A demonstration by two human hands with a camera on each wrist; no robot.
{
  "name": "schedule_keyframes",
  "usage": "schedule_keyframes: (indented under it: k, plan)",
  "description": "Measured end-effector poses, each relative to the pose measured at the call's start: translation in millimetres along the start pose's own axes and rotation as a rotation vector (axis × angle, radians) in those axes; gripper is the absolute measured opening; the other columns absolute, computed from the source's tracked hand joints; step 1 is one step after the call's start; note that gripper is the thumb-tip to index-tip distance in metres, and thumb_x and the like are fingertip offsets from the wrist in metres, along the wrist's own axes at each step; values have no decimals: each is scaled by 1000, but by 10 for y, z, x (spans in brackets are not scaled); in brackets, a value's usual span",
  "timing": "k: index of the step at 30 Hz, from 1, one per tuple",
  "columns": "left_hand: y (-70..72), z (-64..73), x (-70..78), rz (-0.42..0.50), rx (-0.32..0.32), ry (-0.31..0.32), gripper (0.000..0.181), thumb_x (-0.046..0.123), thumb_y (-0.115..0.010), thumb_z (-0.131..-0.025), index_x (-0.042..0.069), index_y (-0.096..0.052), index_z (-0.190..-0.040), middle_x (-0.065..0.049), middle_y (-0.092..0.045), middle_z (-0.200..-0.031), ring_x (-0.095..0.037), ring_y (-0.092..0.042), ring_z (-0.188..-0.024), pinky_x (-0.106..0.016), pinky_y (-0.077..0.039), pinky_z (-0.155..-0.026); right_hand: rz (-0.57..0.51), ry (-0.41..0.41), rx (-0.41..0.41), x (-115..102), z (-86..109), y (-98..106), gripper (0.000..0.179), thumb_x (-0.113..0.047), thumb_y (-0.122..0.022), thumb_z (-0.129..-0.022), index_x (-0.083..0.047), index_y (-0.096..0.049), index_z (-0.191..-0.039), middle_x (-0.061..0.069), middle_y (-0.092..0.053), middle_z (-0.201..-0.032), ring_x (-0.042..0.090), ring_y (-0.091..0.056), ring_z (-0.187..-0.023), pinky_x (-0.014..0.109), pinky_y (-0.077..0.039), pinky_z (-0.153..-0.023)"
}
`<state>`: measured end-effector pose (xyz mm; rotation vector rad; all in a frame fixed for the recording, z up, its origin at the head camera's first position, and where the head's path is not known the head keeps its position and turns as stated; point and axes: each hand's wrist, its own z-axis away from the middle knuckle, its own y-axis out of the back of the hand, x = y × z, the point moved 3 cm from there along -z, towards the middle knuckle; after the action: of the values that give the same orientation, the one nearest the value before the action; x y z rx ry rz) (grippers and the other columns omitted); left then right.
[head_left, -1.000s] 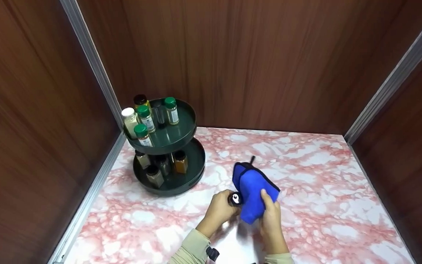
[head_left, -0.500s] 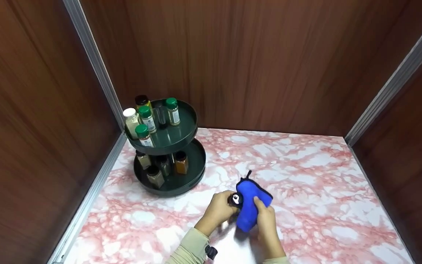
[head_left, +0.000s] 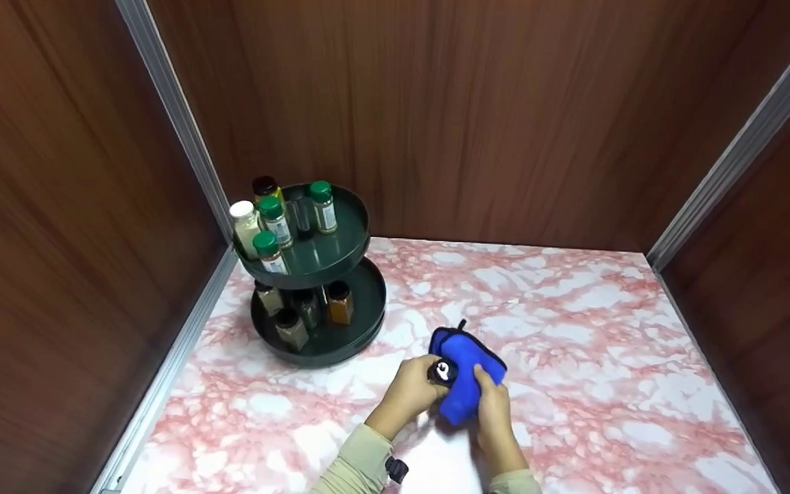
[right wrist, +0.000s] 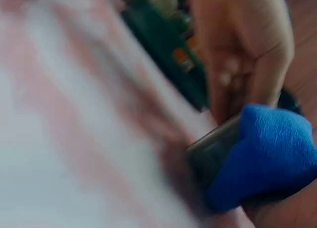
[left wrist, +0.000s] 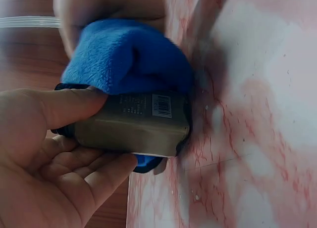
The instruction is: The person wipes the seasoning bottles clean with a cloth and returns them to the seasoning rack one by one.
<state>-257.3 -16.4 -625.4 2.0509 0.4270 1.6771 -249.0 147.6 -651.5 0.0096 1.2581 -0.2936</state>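
Note:
My left hand [head_left: 410,387] grips a spice jar [left wrist: 133,121] by its black cap end, thumb on one side and fingers on the other. The jar has a brownish body with a printed barcode label. In my right hand [head_left: 494,408] is a blue cloth [head_left: 467,377] with black edging and a small black loop, pressed against the jar's side. In the left wrist view the cloth bunches over one face of the jar, and a bit of it shows below. Much of the jar is hidden by the cloth in the head view.
A dark green two-tier turntable [head_left: 326,264] stands at the back left. Several green-capped, white-capped and dark-capped jars stand on its upper tier, with dark-capped jars [head_left: 340,304] below. Brown wood-look panels [head_left: 505,123] enclose the pink-and-white marbled tabletop [head_left: 587,370].
My right hand and the cloth have shifted left and toward me along the jar, and the cloth has bunched up. The left hand keeps its hold on the jar, nearly still.

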Motion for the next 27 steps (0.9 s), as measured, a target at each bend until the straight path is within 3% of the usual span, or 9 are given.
schedule_keyframes:
  k: [4,10,14,20,23,27]
  plan:
    - [-6,12,1,17,-19,23,35,-2,-81,-68,5,-75,-101,-8,-77,-95,-16,-67,-88,-28,-53,-83,56,3,18,-135,127,28,54,-39,-59,-101,7,-53,-129,8,-71,-102,14,-66,-88,26,-54,-81]
    - [1,-7,12,-45,-8,-2,31,-2,-81,-66,8,-74,-95,-3,-76,-88,-10,-66,-82,-27,-55,-80,-85,127,1,-473,216,-63,41,-30,-60,-102,5,-58,-122,6,-71,-98,14,-68,-88,28,-57,-82]
    - [-1,-15,36,-95,10,-35,24,0,-78,-68,8,-72,-90,-2,-74,-83,-7,-61,-76,-26,-54,-74,-102,128,-12,-351,95,-95,31,-29,-59,-103,2,-62,-110,1,-70,-85,12,-66,-80,27,-56,-77]
    - [-24,5,30,-38,-11,-7,29,-1,-79,-67,3,-74,-95,-7,-76,-90,-7,-61,-79,-27,-53,-78,20,5,-9,-3,30,40,41,-35,-58,-103,4,-58,-117,0,-70,-85,13,-66,-79,27,-55,-75]
    - [-28,0,22,-14,-21,11,31,-1,-81,-66,2,-74,-97,-8,-76,-91,-11,-64,-82,-28,-54,-80,20,-1,-8,-82,118,99,44,-35,-59,-102,5,-56,-121,1,-71,-87,13,-67,-80,27,-56,-76]
    - [-17,-20,32,-28,-12,10,36,-2,-81,-64,1,-74,-99,-10,-77,-94,-18,-69,-88,-31,-55,-83,-111,70,-7,-357,205,78,41,-30,-61,-101,6,-56,-121,3,-72,-91,13,-68,-85,27,-56,-81]
